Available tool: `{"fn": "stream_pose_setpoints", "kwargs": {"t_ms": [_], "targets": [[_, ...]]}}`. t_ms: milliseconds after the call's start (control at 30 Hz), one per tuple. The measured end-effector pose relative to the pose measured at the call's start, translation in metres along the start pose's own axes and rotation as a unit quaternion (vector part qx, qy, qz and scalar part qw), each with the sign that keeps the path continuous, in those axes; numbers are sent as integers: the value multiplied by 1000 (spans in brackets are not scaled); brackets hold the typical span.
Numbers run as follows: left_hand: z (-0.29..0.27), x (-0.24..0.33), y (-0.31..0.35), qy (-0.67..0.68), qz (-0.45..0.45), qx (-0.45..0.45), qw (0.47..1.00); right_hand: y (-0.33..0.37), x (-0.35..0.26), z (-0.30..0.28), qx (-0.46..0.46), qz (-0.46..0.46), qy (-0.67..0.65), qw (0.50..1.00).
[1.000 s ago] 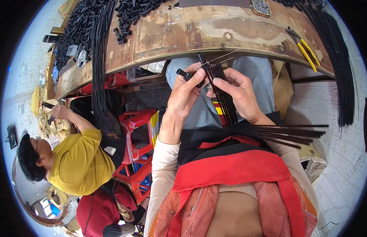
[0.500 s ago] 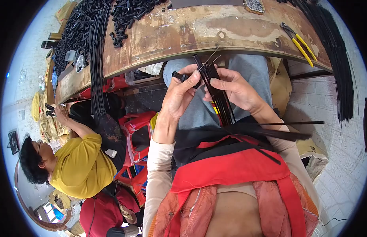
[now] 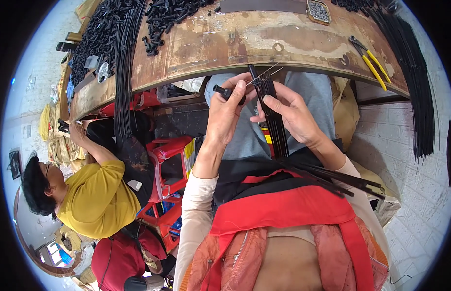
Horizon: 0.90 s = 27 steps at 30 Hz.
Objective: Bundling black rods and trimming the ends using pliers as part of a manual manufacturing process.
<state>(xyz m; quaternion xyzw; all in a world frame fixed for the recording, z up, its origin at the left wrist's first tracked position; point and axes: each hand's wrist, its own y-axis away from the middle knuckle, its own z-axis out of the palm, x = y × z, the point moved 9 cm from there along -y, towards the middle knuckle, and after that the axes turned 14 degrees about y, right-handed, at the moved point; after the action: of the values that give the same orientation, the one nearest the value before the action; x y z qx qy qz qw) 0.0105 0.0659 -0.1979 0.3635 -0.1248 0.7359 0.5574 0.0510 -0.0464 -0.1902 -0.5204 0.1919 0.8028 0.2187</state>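
Observation:
My left hand [image 3: 228, 109] pinches a small black plastic cap [image 3: 221, 91] at chest height, just below the edge of the worn wooden workbench [image 3: 245, 41]. My right hand [image 3: 288, 114] grips a bundle of thin black cables [image 3: 274, 121] that runs down across my lap. Fine bare wire ends [image 3: 266, 73] stick out of the bundle's top, between the two hands. More black cables [image 3: 342, 178] lie across my red apron.
Yellow-handled pliers [image 3: 373, 60] lie on the bench at right. Heaps of small black parts [image 3: 172, 14] and long black cables [image 3: 123, 72] cover its left; another cable bunch [image 3: 414, 82] hangs at right. A person in a yellow shirt [image 3: 94, 199] sits at left by red stools [image 3: 167, 155].
Both hands have risen slightly toward the bench edge with the cable bundle, and the cap has come closer to the wire ends. The person at left has shifted a little.

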Motion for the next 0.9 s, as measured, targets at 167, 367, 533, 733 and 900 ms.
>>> {"fn": "stream_pose_setpoints", "kwargs": {"t_ms": [167,367,533,733,900], "targets": [[-12,-2,-1,-10,-6,-16,1000,1,1,1,-6,1,-16,1000],[1,52,-2,-239,170,17,956,4,8,-2,11,19,-9,1000],[61,56,-34,-201,68,-149,966,5,2,11,-3,26,4,1000],[49,17,-15,-128,-112,-230,958,5,5,6,6,27,2,1000],[22,34,-26,-131,19,-96,986,3,3,8,14,42,8,999]]}}
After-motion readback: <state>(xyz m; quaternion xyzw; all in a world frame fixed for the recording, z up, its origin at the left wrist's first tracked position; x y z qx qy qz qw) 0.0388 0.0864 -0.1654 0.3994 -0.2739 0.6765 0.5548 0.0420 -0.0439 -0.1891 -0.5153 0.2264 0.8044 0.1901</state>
